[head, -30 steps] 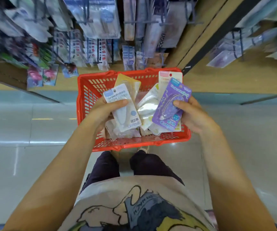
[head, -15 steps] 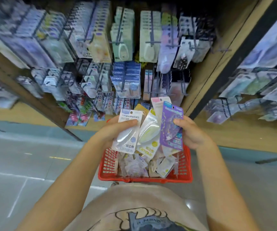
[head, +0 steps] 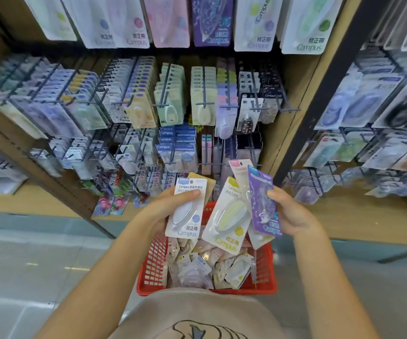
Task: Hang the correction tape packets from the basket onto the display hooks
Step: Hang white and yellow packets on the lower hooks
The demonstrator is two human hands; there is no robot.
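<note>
Gripping packets upright above the basket, the left hand and right hand are facing display hooks ahead, fingers curled round them.

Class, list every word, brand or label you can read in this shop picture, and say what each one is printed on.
"Campus": white packet with blue dot gripped by the left hand.
"Campus": white packet with yellow-green dot.
"Campus": purple packet held by the right hand.
"Campus": blue header cards on the display hooks.
"Campus": large hanging packets at the top.
Chinese characters and small print: too blurred to read.
</note>
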